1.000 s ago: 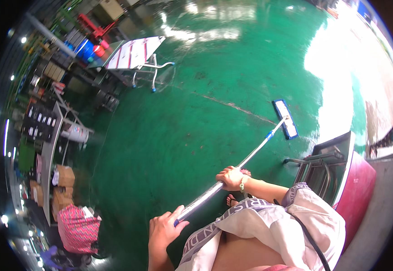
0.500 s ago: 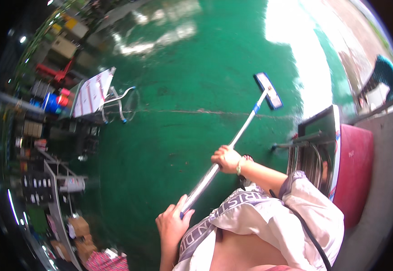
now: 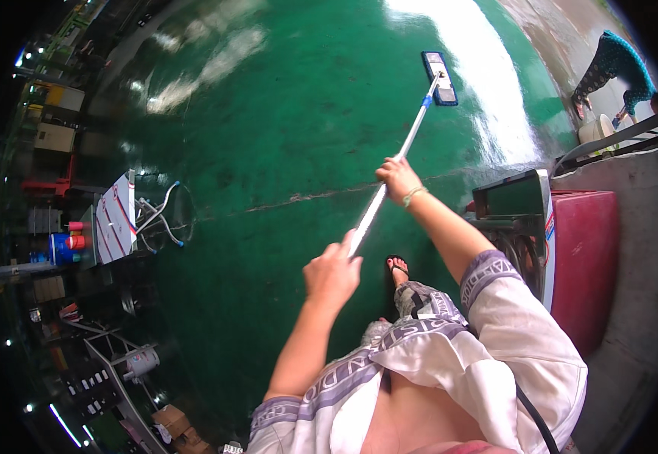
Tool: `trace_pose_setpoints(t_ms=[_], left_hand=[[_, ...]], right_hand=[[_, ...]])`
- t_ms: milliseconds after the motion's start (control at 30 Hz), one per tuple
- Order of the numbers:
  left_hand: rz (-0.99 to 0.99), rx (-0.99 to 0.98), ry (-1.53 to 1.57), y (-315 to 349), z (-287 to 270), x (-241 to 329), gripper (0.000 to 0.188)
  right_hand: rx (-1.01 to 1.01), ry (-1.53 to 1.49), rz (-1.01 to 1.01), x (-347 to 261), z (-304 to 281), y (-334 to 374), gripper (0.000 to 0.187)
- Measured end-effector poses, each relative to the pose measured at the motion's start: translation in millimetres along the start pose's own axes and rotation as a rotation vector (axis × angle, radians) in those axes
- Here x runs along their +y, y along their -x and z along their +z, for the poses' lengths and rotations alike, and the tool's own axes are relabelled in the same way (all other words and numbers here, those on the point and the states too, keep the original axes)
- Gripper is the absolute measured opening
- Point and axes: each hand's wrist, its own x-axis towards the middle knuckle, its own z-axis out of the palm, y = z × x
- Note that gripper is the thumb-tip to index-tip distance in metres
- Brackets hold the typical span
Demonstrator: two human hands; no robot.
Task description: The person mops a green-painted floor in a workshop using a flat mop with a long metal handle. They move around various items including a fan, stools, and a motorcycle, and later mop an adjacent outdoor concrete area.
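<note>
A flat mop with a pale metal handle reaches forward and slightly right from my hands. Its rectangular head, grey-white with a blue fringe, lies flat on the green floor. My right hand, a pale band round its wrist, is wrapped about the middle of the handle. Lower down, my left hand closes round the handle's near end, hiding its tip. Both arms stretch out in front of me.
A wrapped panel on a folding-leg frame stands at left. Right of me are a metal-framed unit and a red cabinet. Beyond, a person in teal bends by a pale bucket. My sandalled foot is below the handle.
The mop head has moved forward, away from me, and both hands have reached out with it. The view has shifted, and the bending person at far right shows more fully.
</note>
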Motion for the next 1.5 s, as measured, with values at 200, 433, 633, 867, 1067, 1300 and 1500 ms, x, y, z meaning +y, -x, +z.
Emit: trace_pose_setpoints(t_ms=[200, 433, 633, 867, 1067, 1300, 1500], left_hand=[[0.049, -0.014, 0.023, 37, -157, -42, 0.051], [0.076, -0.073, 0.137, 15, -260, -89, 0.05], [-0.004, -0.122, 0.302, -45, -259, -146, 0.05], [0.129, -0.116, 0.235, -140, -274, -136, 0.048], [0.223, -0.119, 0.082, -222, -301, -125, 0.042], [0.15, -0.181, 0.068, -292, -309, -127, 0.041], [0.118, -0.152, 0.129, -329, -393, -83, 0.041]], right_hand=[[0.163, -0.181, -0.302, -104, -68, -14, 0.029], [-0.016, -0.338, -0.435, -157, -115, -62, 0.031], [-0.142, -0.347, -0.358, -94, -79, -117, 0.044], [-0.048, -0.251, -0.016, -12, -61, -155, 0.04], [0.046, -0.17, 0.157, 46, -57, -229, 0.028], [-0.084, -0.241, 0.081, 103, -40, -292, 0.018], [-0.243, -0.371, -0.117, 110, -118, -342, 0.027]])
